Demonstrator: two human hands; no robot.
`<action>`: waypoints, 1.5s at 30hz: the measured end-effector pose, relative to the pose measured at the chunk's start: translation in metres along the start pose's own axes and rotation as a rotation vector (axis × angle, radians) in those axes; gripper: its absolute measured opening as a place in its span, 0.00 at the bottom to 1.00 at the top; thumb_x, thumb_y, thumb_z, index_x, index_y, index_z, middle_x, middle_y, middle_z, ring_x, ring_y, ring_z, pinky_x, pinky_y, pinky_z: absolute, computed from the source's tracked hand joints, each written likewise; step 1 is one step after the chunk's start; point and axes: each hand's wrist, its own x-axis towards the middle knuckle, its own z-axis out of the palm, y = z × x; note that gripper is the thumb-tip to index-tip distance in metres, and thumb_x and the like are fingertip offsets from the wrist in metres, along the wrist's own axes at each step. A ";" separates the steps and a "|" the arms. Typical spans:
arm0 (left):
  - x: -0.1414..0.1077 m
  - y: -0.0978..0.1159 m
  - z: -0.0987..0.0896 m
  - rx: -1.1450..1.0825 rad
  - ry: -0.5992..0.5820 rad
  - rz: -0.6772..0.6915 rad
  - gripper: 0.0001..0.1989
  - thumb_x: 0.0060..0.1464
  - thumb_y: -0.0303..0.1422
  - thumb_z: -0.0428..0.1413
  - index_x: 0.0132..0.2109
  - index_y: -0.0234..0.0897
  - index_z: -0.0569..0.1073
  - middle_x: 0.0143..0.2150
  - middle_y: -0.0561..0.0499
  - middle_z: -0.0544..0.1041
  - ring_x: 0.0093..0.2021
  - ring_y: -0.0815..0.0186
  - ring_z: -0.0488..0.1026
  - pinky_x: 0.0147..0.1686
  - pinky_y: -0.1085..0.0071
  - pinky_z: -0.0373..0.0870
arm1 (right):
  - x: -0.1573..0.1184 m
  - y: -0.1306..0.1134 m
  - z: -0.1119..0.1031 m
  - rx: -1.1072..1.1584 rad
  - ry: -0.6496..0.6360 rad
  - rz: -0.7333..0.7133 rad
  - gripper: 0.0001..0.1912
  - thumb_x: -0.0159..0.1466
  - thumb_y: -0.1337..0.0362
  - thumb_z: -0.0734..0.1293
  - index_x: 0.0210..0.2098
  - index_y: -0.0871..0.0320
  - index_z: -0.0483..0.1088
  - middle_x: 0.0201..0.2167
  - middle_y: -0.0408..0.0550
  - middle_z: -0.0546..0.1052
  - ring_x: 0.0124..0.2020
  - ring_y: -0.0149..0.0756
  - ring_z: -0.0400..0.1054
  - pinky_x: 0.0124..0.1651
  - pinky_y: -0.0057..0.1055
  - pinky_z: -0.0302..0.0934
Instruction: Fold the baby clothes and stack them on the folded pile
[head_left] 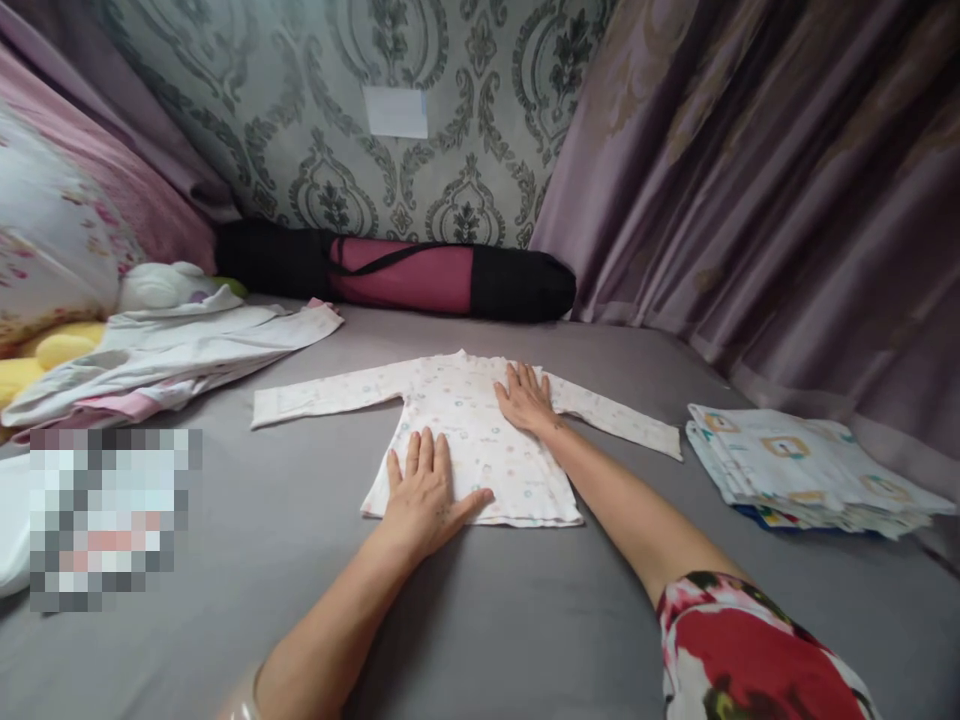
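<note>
A small white long-sleeved shirt (465, 440) with a faint coloured print lies spread flat on the grey bed sheet (480, 620), both sleeves stretched out sideways. My left hand (426, 490) rests flat on the lower left part of the shirt, fingers spread and thumb pointing right. Higher up, near the right shoulder of the shirt, my right hand (526, 398) presses flat with its fingers extended. Neither hand grips the cloth. Part of the shirt is hidden beneath my palms.
Folded printed cloths (810, 460) are stacked at the right. A loose heap of light clothes (202, 345) lies at the left beside a plush toy (165, 286). A black and maroon long bag (405, 275) lies along the patterned wall. Purple curtains (720, 170) hang at the right.
</note>
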 end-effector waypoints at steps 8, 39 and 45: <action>0.004 -0.005 0.007 0.005 0.094 -0.004 0.35 0.64 0.48 0.39 0.68 0.26 0.53 0.71 0.32 0.47 0.71 0.46 0.42 0.64 0.42 0.42 | -0.087 0.004 -0.004 0.027 -0.092 -0.273 0.35 0.71 0.48 0.45 0.71 0.62 0.44 0.72 0.55 0.39 0.72 0.42 0.29 0.70 0.46 0.24; -0.023 0.030 -0.012 -0.725 -0.256 0.740 0.14 0.61 0.34 0.52 0.50 0.42 0.77 0.53 0.49 0.77 0.53 0.63 0.74 0.54 0.70 0.70 | -0.163 0.159 -0.078 0.464 -0.121 0.161 0.20 0.68 0.60 0.56 0.50 0.60 0.74 0.39 0.54 0.80 0.38 0.39 0.75 0.43 0.34 0.67; -0.014 0.023 -0.008 -0.784 -0.011 0.615 0.14 0.62 0.35 0.48 0.47 0.38 0.76 0.49 0.45 0.78 0.49 0.63 0.75 0.47 0.71 0.74 | -0.113 0.181 -0.071 -0.192 -0.010 0.340 0.23 0.64 0.76 0.54 0.55 0.62 0.69 0.54 0.62 0.71 0.55 0.45 0.67 0.54 0.36 0.59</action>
